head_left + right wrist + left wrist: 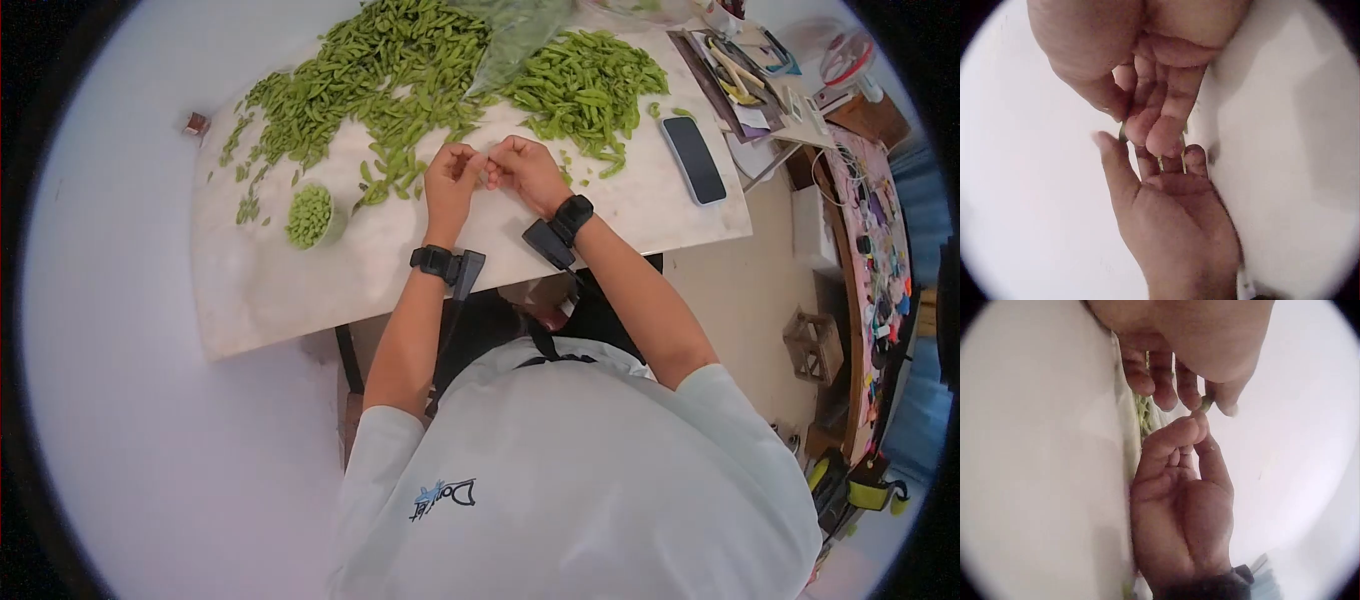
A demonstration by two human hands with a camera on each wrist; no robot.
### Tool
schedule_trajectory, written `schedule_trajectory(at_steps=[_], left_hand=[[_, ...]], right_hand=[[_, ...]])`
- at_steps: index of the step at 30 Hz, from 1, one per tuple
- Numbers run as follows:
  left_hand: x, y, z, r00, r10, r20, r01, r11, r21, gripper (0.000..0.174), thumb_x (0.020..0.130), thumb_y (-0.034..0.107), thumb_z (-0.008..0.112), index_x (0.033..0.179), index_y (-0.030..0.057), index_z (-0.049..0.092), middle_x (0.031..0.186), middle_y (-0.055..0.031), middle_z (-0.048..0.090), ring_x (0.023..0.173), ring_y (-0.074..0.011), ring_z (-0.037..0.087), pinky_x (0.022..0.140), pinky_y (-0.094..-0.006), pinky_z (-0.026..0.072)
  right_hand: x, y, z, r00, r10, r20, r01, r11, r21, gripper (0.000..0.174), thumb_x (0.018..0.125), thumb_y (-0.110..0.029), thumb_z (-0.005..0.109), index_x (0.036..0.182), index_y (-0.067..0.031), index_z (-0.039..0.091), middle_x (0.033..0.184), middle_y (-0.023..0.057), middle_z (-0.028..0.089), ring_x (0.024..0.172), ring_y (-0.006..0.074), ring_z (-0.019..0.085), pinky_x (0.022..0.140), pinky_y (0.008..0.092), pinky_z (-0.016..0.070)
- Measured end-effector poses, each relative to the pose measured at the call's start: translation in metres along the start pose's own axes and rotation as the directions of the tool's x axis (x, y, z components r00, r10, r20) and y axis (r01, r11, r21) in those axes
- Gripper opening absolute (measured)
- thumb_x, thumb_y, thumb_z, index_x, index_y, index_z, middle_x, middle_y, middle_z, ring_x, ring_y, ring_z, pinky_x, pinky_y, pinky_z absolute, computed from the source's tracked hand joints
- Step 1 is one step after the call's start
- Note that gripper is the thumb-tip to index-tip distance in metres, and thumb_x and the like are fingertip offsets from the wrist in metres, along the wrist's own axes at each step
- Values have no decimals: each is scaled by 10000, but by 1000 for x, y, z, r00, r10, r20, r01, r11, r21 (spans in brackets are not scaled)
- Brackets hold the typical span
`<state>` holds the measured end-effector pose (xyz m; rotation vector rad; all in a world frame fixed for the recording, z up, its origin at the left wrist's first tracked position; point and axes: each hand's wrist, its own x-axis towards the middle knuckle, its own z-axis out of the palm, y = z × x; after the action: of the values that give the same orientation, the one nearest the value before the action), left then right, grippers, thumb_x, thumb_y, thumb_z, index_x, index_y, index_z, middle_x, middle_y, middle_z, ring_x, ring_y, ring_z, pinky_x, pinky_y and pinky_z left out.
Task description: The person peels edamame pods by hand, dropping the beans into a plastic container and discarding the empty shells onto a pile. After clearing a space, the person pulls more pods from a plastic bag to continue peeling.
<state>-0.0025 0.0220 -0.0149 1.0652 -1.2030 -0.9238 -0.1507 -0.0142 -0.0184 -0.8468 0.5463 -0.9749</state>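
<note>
Close together over the near part of the white table, my left hand and right hand meet at the fingertips. A small green edamame pod is pinched between the left thumb and forefinger. The right thumb and forefinger grip the same pod from the other side, as the right wrist view also shows; fingers hide most of it. Beyond the hands lies a large heap of pods, with a second pile to its right. Shelled green beans fill a cup left of my left hand.
A clear plastic bag lies between the piles at the back. To the right, a phone rests near the table edge. A tray with tools stands beyond it. Several stray pods lie at the left.
</note>
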Motion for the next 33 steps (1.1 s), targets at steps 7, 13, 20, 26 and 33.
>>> schedule_trajectory(at_steps=[7, 13, 20, 26, 33], left_hand=[[3, 8, 3, 994, -105, -22, 105, 994, -3, 125, 885, 117, 616, 895, 12, 550, 754, -1, 577, 652, -54, 526, 560, -201, 430], [1, 2, 0, 992, -112, -55, 116, 989, 91, 151, 886, 140, 624, 914, -6, 597, 766, -8, 600, 678, -49, 527, 592, -198, 426], [1, 2, -5, 988, -141, -67, 143, 990, 20, 176, 882, 140, 633, 942, -23, 611, 785, -9, 612, 685, -50, 524, 585, -193, 416], [1, 5, -4, 990, -131, -59, 133, 991, 32, 137, 900, 111, 592, 938, -18, 617, 733, 1, 585, 607, -48, 476, 565, -190, 399], [5, -2, -11, 988, -156, -23, 156, 988, 9, 157, 892, 144, 611, 909, -12, 616, 729, -2, 599, 595, -52, 477, 551, -195, 393]], right_hand=[[-7, -1, 7, 999, -36, -25, 30, 980, -195, 101, 912, -67, 540, 941, 29, 541, 828, 119, 651, 700, 151, 635, 637, 270, 534], [-6, 2, 10, 996, -76, -39, 68, 983, -169, 134, 924, -64, 522, 996, 48, 536, 814, 118, 648, 670, 148, 634, 615, 267, 538], [-8, 0, 20, 997, -2, -81, -23, 951, -310, 175, 949, -100, 479, 973, 53, 561, 768, 105, 639, 612, 138, 613, 553, 266, 521], [-13, 3, 29, 994, -15, -110, -59, 765, -642, 286, 974, -198, 426, 868, 17, 582, 632, 104, 604, 575, 163, 600, 521, 306, 469], [-11, -6, 32, 992, -120, 30, 89, 524, -847, 360, 954, -257, 401, 787, 3, 586, 591, 131, 558, 551, 278, 553, 578, 384, 449]])
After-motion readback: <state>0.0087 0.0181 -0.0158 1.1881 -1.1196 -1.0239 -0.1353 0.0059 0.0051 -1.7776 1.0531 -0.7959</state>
